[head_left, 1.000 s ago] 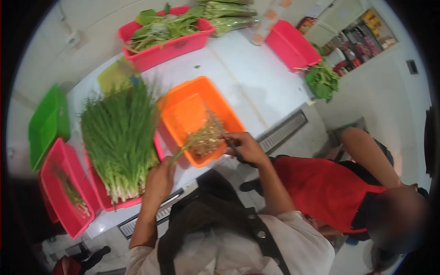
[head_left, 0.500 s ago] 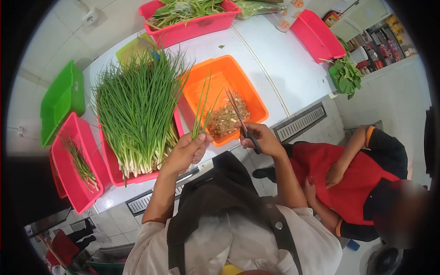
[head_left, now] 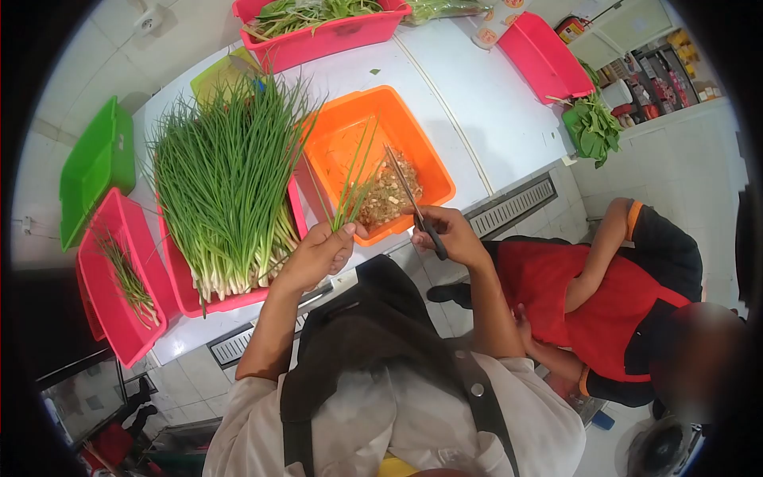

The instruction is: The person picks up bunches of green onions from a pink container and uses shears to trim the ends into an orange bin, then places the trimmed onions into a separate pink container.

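My left hand (head_left: 324,253) pinches a few green onion stalks (head_left: 350,195) near their lower ends, with the leaves pointing up over the orange tub (head_left: 425,119). My right hand (head_left: 447,234) grips the black handles of scissors (head_left: 405,181), whose closed-looking blades point up and left over the tub. Brown and white trimmings (head_left: 388,195) lie inside the tub. To the left of my hands, a large pile of green onions (head_left: 226,183) fills a pink tub (head_left: 226,304), white ends toward me.
Another pink tub (head_left: 127,322) with a few onions and a green tub (head_left: 99,171) are at left. Behind are a pink tub of leafy greens (head_left: 330,46) and another pink tub (head_left: 548,60). A person in a red apron (head_left: 604,318) stands at right.
The whole view has shifted slightly, so the tubs appear a little higher and further left. Both hands keep their holds. The stalks lean a little more to the right.
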The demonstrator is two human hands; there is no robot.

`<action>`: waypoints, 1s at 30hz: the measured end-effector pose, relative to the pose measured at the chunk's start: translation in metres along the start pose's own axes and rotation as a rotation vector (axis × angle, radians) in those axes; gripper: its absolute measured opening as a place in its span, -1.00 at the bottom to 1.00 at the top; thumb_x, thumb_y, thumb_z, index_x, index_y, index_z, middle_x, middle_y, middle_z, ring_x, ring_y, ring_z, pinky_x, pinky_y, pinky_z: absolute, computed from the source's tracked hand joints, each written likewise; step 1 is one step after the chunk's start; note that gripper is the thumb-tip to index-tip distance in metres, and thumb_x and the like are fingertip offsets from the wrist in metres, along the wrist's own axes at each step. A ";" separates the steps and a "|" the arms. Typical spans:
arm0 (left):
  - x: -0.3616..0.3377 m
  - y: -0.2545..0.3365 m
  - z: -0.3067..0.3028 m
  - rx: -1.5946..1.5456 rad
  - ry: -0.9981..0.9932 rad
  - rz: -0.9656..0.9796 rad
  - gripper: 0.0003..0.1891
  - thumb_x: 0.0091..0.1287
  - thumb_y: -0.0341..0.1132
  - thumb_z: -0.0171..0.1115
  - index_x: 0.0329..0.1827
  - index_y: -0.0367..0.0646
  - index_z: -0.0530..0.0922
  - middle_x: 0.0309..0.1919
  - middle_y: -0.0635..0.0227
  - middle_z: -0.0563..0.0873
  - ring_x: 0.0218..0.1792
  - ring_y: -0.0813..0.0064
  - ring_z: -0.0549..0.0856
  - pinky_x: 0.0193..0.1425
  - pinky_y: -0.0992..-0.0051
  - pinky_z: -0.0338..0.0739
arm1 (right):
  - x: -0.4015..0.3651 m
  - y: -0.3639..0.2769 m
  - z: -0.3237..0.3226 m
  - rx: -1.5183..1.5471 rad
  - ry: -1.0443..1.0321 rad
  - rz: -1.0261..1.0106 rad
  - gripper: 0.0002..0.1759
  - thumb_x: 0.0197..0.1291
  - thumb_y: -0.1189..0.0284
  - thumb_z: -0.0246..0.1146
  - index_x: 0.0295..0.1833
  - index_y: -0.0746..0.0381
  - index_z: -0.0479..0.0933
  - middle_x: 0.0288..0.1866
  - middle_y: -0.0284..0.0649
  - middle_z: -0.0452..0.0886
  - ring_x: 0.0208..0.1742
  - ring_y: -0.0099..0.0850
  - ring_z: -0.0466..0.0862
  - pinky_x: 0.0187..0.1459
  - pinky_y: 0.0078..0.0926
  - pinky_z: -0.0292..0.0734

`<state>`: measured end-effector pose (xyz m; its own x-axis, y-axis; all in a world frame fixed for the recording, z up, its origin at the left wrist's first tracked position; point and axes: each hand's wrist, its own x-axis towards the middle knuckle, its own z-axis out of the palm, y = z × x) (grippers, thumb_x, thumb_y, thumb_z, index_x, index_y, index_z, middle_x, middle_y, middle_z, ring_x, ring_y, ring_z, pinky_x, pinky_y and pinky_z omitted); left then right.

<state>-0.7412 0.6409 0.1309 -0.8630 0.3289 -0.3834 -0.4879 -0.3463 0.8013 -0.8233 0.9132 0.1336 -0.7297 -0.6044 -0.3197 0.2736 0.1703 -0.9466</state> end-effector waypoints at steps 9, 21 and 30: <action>0.004 -0.005 0.001 0.022 0.049 0.003 -0.65 0.61 -0.09 0.01 -0.04 -0.21 0.59 -0.62 0.63 0.26 -0.62 0.75 0.21 -0.60 0.64 0.08 | 0.001 0.009 -0.003 -0.009 0.077 0.072 -0.44 0.15 0.43 0.51 0.27 0.30 0.56 -0.43 -0.48 0.57 -0.44 -0.72 0.53 -0.44 -0.69 0.45; 0.014 -0.012 0.010 0.388 0.211 0.130 -0.64 0.60 -0.05 0.04 0.03 -0.17 0.62 -0.60 0.65 0.32 -0.59 0.77 0.25 -0.53 0.65 0.14 | -0.027 -0.009 -0.009 -0.101 -0.026 0.149 -0.42 0.14 0.39 0.53 0.26 0.31 0.57 -0.46 -0.47 0.60 -0.47 -0.72 0.52 -0.47 -0.70 0.42; 0.010 -0.004 0.014 0.572 0.233 0.112 -0.56 0.59 -0.04 0.01 0.04 -0.31 0.61 -0.47 0.40 0.50 -0.37 0.54 0.49 -0.24 0.47 0.45 | -0.020 -0.002 -0.003 -0.098 -0.032 0.147 -0.46 0.15 0.37 0.52 0.22 0.33 0.58 -0.45 -0.44 0.62 -0.50 -0.70 0.52 -0.49 -0.68 0.40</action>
<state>-0.7458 0.6579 0.1303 -0.9420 0.0958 -0.3216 -0.3017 0.1782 0.9366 -0.8111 0.9276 0.1417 -0.6656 -0.5917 -0.4548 0.3124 0.3325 -0.8899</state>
